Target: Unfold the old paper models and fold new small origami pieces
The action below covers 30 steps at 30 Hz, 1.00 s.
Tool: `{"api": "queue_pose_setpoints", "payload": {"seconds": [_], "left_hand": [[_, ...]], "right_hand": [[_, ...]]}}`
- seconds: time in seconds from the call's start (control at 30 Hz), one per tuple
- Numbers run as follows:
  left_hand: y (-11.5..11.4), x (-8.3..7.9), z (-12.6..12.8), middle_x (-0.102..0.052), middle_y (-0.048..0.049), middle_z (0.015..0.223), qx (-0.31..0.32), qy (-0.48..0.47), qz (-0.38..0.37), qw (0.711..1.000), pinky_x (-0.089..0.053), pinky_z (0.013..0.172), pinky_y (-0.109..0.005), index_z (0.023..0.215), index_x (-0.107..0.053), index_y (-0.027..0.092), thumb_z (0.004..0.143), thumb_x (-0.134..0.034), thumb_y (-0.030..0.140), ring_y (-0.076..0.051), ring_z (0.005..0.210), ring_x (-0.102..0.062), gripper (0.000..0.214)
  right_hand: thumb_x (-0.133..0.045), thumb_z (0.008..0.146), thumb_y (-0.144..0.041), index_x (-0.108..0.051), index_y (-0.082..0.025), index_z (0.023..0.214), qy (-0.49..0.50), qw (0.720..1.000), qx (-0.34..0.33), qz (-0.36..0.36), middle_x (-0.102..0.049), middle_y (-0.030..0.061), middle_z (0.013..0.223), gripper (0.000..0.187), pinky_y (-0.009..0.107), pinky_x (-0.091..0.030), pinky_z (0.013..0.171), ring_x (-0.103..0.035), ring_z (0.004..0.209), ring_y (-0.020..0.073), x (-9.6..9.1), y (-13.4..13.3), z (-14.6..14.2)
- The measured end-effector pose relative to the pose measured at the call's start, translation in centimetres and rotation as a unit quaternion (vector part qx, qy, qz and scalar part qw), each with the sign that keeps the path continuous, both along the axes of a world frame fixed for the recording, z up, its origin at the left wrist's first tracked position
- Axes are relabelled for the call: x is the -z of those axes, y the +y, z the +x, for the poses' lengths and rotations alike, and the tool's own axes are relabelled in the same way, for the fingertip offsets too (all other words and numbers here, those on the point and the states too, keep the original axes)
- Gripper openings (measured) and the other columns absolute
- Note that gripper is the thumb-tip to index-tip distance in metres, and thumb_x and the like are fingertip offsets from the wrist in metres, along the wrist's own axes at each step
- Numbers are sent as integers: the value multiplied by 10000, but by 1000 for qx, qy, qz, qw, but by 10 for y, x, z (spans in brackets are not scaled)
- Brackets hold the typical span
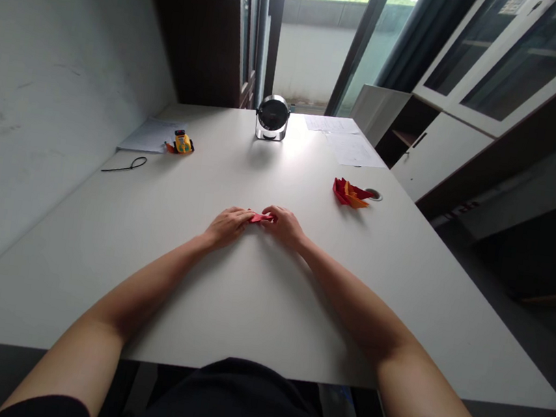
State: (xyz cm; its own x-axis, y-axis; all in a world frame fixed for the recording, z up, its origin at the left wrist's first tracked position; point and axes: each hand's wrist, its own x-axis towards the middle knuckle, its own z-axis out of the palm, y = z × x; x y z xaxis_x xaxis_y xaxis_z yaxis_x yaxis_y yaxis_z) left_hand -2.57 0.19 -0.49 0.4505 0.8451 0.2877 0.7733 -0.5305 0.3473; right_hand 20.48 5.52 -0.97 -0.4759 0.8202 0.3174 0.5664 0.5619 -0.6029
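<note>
A small piece of folded red paper (258, 218) lies on the white table in front of me, between my two hands. My left hand (230, 224) has its fingers closed over the paper's left end, pressing it against the tabletop. At the right end, my right hand (283, 226) pinches the paper between thumb and fingers. Much of the paper is covered by my fingers, so its full shape is hidden. Further right sit several folded red and orange paper pieces (350, 193), heaped together.
On the white table (254, 302), a small round black fan (273, 115) stands at the back. A yellow toy vehicle (182, 142) and a black cable tie (126, 165) lie left, near paper sheets (151, 135). More sheets (351, 148) lie back right, and a cable-hole ring (375, 194) is behind the heap.
</note>
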Motion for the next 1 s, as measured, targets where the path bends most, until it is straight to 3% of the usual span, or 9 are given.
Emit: {"api": "queue_pose_setpoints", "payload": {"seconds": [0.2, 0.4, 0.53, 0.8, 1.0], "left_hand": [[0, -2, -2, -643, -28, 1393, -13, -11, -23, 1000, -410, 1152, -389, 1408, -574, 271, 971, -442, 200, -217, 1319, -550, 461], [0, 3, -1, -669, -51, 1347, -35, -53, -23, 998, -450, 1097, -393, 1399, -587, 275, 1025, -397, 272, -248, 1284, -588, 420], [0, 5, -2, -659, -39, 1367, -51, -29, -18, 998, -478, 1052, -367, 1411, -569, 295, 1003, -414, 198, -245, 1224, -633, 447], [-3, 5, 4, -679, -74, 1334, -79, 40, 15, 996, -528, 958, -346, 1443, -530, 244, 1012, -397, 179, -236, 1118, -683, 456], [-3, 9, 10, -682, -101, 1328, -73, -40, 53, 995, -540, 978, -395, 1430, -554, 212, 1012, -447, 226, -259, 1145, -681, 431]], "right_hand": [[-698, 867, -281, -715, -237, 1043, 14, 1000, -12, 3, -704, 29, 906, 182, 288, -449, 768, -612, 831, 176, 4, -1, -4], [-716, 842, -258, -699, -235, 1103, 3, 1000, -11, 21, -718, 41, 951, 263, 308, -457, 831, -619, 886, 195, 6, -1, -6], [-699, 840, -249, -691, -228, 1119, 13, 1000, -14, 11, -718, 42, 961, 280, 302, -461, 820, -621, 878, 191, 3, -2, -7], [-675, 809, -269, -645, -256, 1180, 41, 995, 25, -90, -729, 5, 916, 373, 294, -483, 770, -649, 826, 179, -6, -8, -10], [-652, 815, -268, -580, -265, 1253, 107, 985, 19, -137, -741, -4, 911, 445, 333, -517, 817, -674, 843, 187, -7, -12, -15]]}}
